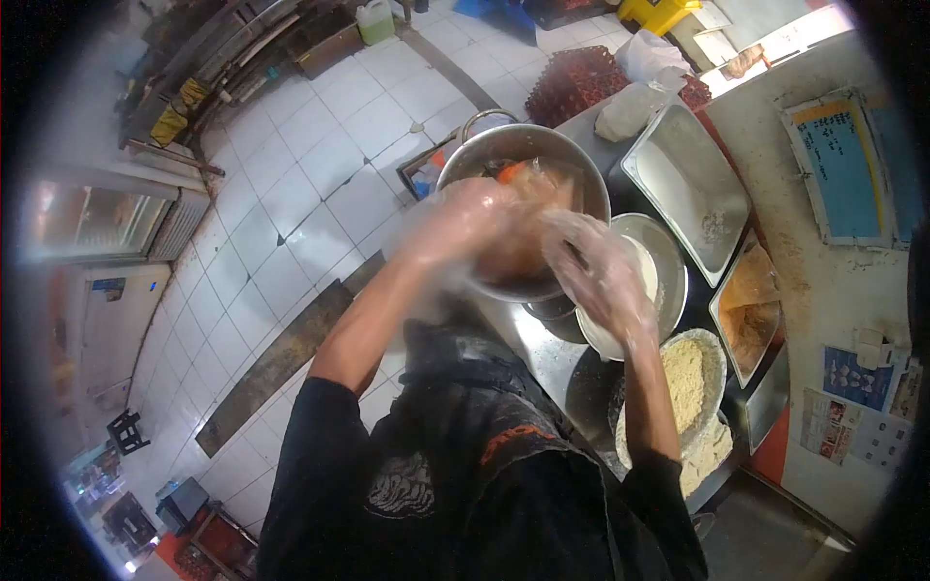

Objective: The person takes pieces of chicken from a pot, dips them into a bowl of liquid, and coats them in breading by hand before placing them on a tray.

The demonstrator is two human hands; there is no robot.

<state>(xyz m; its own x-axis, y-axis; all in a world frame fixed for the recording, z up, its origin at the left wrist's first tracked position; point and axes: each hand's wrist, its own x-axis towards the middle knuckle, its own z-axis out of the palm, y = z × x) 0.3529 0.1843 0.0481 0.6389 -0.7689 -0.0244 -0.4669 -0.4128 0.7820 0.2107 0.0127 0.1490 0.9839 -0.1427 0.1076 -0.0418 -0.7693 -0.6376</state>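
A large metal pot (594,160) stands in front of me, with a clear plastic bag (557,184) of orange-brown contents inside. My left hand (475,215) is over the pot's near left side, smeared by motion, so its fingers cannot be made out. My right hand (596,266) reaches over the pot's right rim, fingers stretched toward the bag and a gap beside the thumb. Both hands look coated or covered in thin clear plastic. Beneath my right wrist is a metal bowl (675,281) with a pale white content.
A basin of yellowish crumbly flour (686,382) sits near my right forearm. Along the wall stand a steel tray of white powder (678,174) and a tray of brown powder (751,324). A red crate (572,85) is behind the pot; tiled floor (320,165) lies left.
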